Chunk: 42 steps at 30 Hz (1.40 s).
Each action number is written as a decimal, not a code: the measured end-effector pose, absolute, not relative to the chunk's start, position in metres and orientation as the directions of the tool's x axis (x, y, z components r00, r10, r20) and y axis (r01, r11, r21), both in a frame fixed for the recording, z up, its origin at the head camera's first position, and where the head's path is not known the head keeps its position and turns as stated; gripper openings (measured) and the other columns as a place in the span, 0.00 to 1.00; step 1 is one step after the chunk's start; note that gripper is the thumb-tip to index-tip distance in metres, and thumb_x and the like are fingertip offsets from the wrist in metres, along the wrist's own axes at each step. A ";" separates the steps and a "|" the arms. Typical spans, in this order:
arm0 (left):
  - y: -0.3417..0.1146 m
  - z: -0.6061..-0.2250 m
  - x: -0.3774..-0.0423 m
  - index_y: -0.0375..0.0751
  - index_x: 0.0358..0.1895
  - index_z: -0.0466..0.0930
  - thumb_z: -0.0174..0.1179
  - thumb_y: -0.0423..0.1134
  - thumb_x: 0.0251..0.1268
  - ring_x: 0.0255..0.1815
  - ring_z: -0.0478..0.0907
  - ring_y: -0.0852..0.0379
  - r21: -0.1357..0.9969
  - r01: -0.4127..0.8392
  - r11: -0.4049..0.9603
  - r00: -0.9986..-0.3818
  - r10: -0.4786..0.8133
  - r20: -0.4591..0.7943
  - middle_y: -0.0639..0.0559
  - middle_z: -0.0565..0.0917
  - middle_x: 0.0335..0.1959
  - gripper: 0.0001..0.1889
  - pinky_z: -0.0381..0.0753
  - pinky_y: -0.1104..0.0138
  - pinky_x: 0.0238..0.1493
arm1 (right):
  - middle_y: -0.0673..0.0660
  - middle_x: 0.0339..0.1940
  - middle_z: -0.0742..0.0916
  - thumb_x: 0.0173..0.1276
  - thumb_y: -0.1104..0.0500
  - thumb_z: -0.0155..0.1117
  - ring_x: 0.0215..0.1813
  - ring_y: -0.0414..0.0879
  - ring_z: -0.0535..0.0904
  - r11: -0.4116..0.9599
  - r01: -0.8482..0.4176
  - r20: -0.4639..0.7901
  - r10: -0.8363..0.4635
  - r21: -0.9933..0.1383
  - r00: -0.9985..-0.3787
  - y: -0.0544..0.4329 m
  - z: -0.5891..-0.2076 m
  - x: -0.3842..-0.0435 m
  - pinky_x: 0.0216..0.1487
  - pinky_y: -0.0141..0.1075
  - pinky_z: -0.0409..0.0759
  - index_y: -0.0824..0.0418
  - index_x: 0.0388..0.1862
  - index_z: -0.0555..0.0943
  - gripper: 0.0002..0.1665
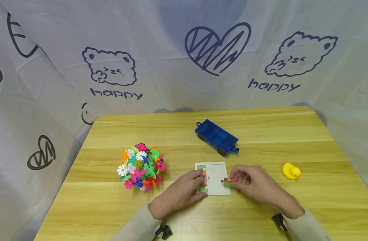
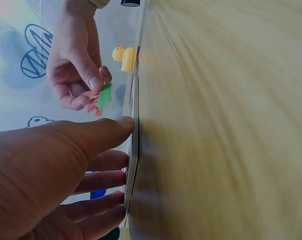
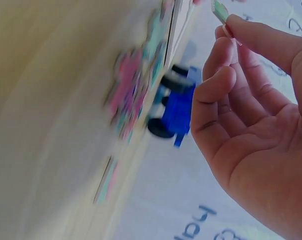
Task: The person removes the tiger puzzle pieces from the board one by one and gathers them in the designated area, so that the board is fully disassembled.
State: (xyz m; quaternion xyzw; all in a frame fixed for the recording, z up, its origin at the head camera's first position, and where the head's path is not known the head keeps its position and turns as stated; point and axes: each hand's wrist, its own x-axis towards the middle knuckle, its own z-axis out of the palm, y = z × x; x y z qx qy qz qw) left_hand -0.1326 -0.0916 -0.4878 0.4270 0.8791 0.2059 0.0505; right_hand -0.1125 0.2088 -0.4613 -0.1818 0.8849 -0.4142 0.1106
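A flat white puzzle tray (image 1: 216,174) lies on the table, with red and green jigsaw pieces (image 1: 203,189) fitted along its left side. My left hand (image 1: 185,187) rests over that side; in the left wrist view its thumb and extended fingers touch the tray's edge (image 2: 135,145). Above the tray's right edge, my right hand (image 1: 256,183) pinches a red and green jigsaw piece (image 1: 227,184) between thumb and fingertips. The left wrist view shows this piece (image 2: 105,96) raised off the tray. Loose puzzle pieces (image 3: 128,82), blurred in the right wrist view, lie on the table under the right hand.
A ball of colourful plastic flower discs (image 1: 141,167) sits to the left. Behind the tray stands a blue toy wagon (image 1: 217,135). A yellow rubber duck (image 1: 291,171) is at the right. One separate puzzle piece (image 3: 107,180) lies apart from the others.
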 end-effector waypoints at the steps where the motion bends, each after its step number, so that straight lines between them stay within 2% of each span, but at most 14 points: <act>1: -0.092 -0.488 -0.133 0.42 0.46 0.86 0.72 0.47 0.76 0.68 0.84 0.49 0.405 0.729 0.551 -0.630 0.772 0.084 0.47 0.84 0.63 0.12 0.86 0.59 0.71 | 0.42 0.35 0.88 0.74 0.59 0.76 0.37 0.33 0.81 0.593 -0.232 -0.038 -0.406 -0.771 -0.913 0.213 -0.461 -0.112 0.36 0.30 0.82 0.50 0.44 0.87 0.06; 12: -0.092 -0.488 -0.132 0.42 0.47 0.87 0.73 0.46 0.75 0.73 0.82 0.46 0.393 0.734 0.553 -0.630 0.772 0.090 0.45 0.84 0.65 0.12 0.84 0.57 0.74 | 0.42 0.34 0.89 0.71 0.63 0.78 0.36 0.32 0.81 0.654 -0.213 0.011 -0.299 -0.726 -0.954 0.244 -0.458 -0.105 0.33 0.30 0.82 0.49 0.43 0.88 0.09; 20: -0.092 -0.488 -0.131 0.41 0.48 0.87 0.72 0.46 0.76 0.72 0.82 0.46 0.397 0.731 0.555 -0.632 0.770 0.087 0.44 0.84 0.66 0.12 0.85 0.57 0.73 | 0.41 0.34 0.89 0.72 0.63 0.77 0.37 0.31 0.81 0.667 -0.238 0.056 -0.282 -0.706 -0.958 0.269 -0.461 -0.098 0.32 0.29 0.80 0.48 0.43 0.88 0.10; 26: -0.092 -0.487 -0.131 0.41 0.48 0.87 0.73 0.46 0.75 0.69 0.83 0.48 0.391 0.735 0.553 -0.630 0.771 0.093 0.44 0.84 0.66 0.12 0.86 0.58 0.72 | 0.42 0.36 0.90 0.74 0.62 0.76 0.38 0.30 0.82 0.688 -0.189 -0.010 -0.275 -0.701 -0.961 0.286 -0.460 -0.094 0.34 0.30 0.82 0.48 0.44 0.88 0.08; 33: -0.092 -0.487 -0.131 0.41 0.48 0.87 0.72 0.46 0.76 0.72 0.82 0.47 0.402 0.731 0.551 -0.630 0.772 0.087 0.44 0.84 0.67 0.12 0.84 0.57 0.73 | 0.45 0.36 0.89 0.76 0.59 0.75 0.37 0.31 0.81 0.706 -0.109 -0.126 -0.272 -0.700 -0.954 0.298 -0.463 -0.090 0.36 0.30 0.82 0.51 0.44 0.88 0.03; 38: -0.092 -0.486 -0.132 0.41 0.50 0.88 0.72 0.47 0.76 0.74 0.81 0.46 0.395 0.727 0.562 -0.634 0.770 0.072 0.43 0.84 0.69 0.13 0.83 0.57 0.75 | 0.45 0.36 0.89 0.76 0.59 0.74 0.37 0.31 0.80 0.711 -0.102 -0.150 -0.283 -0.696 -0.947 0.304 -0.464 -0.089 0.37 0.30 0.83 0.53 0.44 0.88 0.02; 42: -0.092 -0.487 -0.132 0.41 0.50 0.88 0.71 0.47 0.77 0.72 0.82 0.47 0.390 0.730 0.562 -0.633 0.771 0.073 0.44 0.84 0.68 0.13 0.84 0.57 0.74 | 0.45 0.36 0.88 0.75 0.62 0.74 0.37 0.30 0.80 0.710 -0.126 -0.123 -0.288 -0.693 -0.950 0.307 -0.468 -0.088 0.37 0.30 0.84 0.53 0.44 0.88 0.04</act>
